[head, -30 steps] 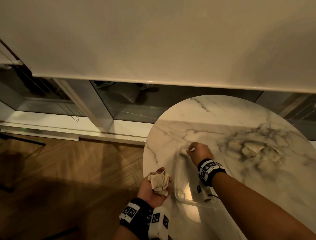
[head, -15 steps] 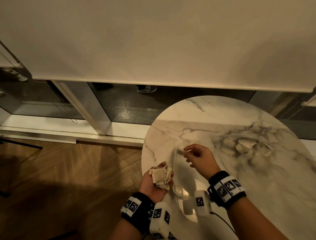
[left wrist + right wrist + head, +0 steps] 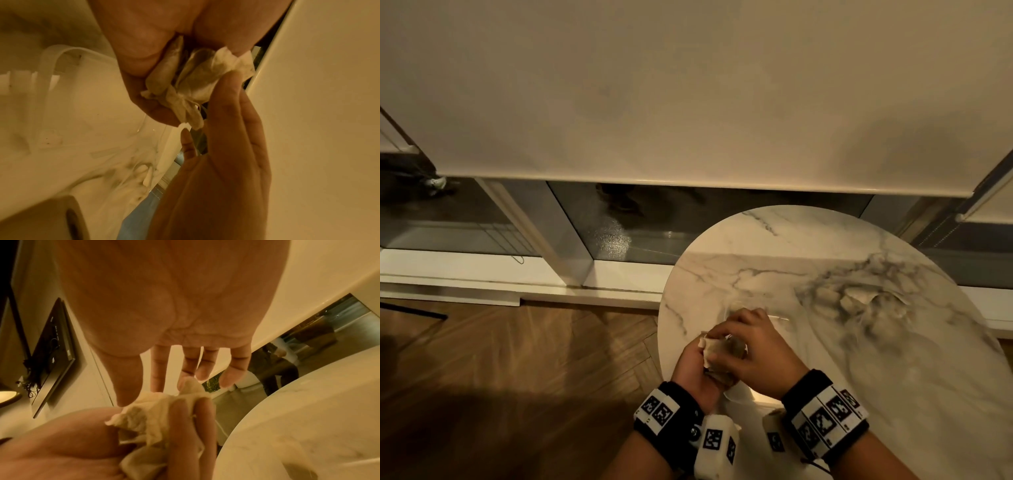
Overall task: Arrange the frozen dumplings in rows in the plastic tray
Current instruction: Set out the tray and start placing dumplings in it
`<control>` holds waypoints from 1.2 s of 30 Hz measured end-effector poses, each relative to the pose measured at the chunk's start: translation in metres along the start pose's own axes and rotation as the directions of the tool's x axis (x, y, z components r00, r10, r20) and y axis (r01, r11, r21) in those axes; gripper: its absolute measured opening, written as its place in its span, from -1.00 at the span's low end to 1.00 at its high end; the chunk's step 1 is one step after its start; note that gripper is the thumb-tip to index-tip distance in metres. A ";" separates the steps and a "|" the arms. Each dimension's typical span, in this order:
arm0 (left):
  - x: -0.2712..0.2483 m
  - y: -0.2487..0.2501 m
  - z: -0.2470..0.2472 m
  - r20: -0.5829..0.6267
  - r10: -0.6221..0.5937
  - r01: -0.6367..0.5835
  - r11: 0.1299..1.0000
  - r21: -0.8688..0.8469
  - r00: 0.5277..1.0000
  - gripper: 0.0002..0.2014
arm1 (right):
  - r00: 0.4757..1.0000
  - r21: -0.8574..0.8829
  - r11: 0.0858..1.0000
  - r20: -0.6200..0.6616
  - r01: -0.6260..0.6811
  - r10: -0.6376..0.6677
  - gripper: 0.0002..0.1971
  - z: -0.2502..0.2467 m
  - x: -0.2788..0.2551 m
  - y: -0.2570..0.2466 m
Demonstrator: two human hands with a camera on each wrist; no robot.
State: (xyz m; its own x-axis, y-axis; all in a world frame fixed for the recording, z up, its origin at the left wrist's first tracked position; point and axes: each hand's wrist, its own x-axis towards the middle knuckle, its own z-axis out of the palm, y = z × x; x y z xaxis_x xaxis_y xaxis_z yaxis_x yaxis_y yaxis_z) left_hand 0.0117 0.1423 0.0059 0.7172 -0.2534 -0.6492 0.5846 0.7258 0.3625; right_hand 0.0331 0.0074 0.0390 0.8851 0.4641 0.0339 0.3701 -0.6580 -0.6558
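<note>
Lower centre of the head view: left hand (image 3: 697,371) cupped, fingers curled round a clump of dumplings (image 3: 717,353). Right hand (image 3: 758,353) reaches over it, thumb and fingertips (image 3: 186,384) touching one dumpling, seemingly pinching it. Tray (image 3: 68,91) lies on the table (image 3: 859,359) under the hands, mostly hidden. Step: likely picking the next dumpling. Next: free it, set it in the tray's row. More dumplings (image 3: 859,301) lie farther right.
</note>
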 end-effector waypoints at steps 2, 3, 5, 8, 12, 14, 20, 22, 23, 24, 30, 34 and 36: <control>0.001 -0.002 0.002 -0.001 0.003 -0.003 1.000 0.010 1.000 -0.65 | 1.000 -0.029 0.999 0.001 0.018 -0.018 -0.63 0.002 -0.001 -0.001; 0.001 -0.003 0.004 0.002 -0.003 0.003 1.000 0.012 1.000 -0.65 | 1.000 -0.040 0.999 -0.002 0.027 -0.027 -0.65 0.004 -0.002 -0.001; 0.001 -0.002 0.007 0.018 -0.026 0.026 1.000 0.003 0.999 -0.67 | 0.998 -0.032 0.999 -0.041 0.035 -0.037 -0.73 0.005 -0.002 0.000; 0.003 -0.001 0.004 0.000 -0.059 0.059 0.998 0.005 0.998 -0.70 | 0.994 0.025 0.999 -0.103 0.026 -0.023 -0.87 0.005 -0.001 0.002; 0.009 0.002 -0.003 -0.018 -0.091 0.091 0.996 -0.012 0.996 -0.81 | 0.989 0.190 0.981 -0.136 -0.031 0.057 -0.91 -0.003 -0.005 -0.004; 0.010 0.005 -0.004 -0.024 -0.120 0.118 0.991 -0.060 0.992 -0.79 | 0.979 0.401 0.912 -0.137 -0.086 0.152 -0.93 -0.008 -0.005 -0.008; 0.017 0.005 -0.011 -0.053 -0.150 0.143 0.983 -0.113 0.987 -0.77 | 0.897 0.854 0.491 -0.071 -0.171 0.437 -0.84 -0.025 -0.007 -0.002; 0.018 0.004 -0.009 -0.059 -0.150 0.142 0.982 -0.121 0.987 -0.81 | 0.878 0.900 0.390 -0.019 -0.194 0.479 -0.85 -0.029 -0.008 0.003; 0.017 0.005 -0.008 -0.060 -0.154 0.145 0.981 -0.127 0.986 -0.83 | 0.873 0.917 0.346 0.005 -0.199 0.488 -0.86 -0.030 -0.009 0.006; 0.017 0.005 -0.007 -0.069 -0.155 0.145 0.981 -0.133 0.986 -0.84 | 0.868 0.928 0.313 0.022 -0.202 0.495 -0.87 -0.031 -0.009 0.008; 0.021 0.005 -0.013 -0.090 -0.148 0.135 0.982 -0.136 0.985 -0.82 | 0.844 0.920 0.342 -0.022 -0.193 0.536 -0.89 -0.037 -0.011 0.026; 0.019 0.009 -0.011 -0.094 -0.168 0.149 0.972 -0.183 0.981 -0.83 | 0.798 0.878 0.421 -0.079 -0.229 0.598 -0.80 -0.045 -0.013 0.046; 0.017 0.011 -0.011 -0.091 -0.182 0.163 0.968 -0.191 0.979 -0.84 | 0.783 0.833 0.482 -0.099 -0.272 0.614 -0.72 -0.048 -0.012 0.055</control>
State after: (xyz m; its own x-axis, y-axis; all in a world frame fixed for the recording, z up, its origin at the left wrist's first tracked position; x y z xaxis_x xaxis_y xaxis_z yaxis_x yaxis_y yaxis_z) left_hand 0.0261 0.1526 -0.0085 0.5611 -0.3224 -0.7624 0.6100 0.7836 0.1176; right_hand 0.0568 -0.0631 0.0390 0.9484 -0.0992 -0.3013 -0.2976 0.0504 -0.9534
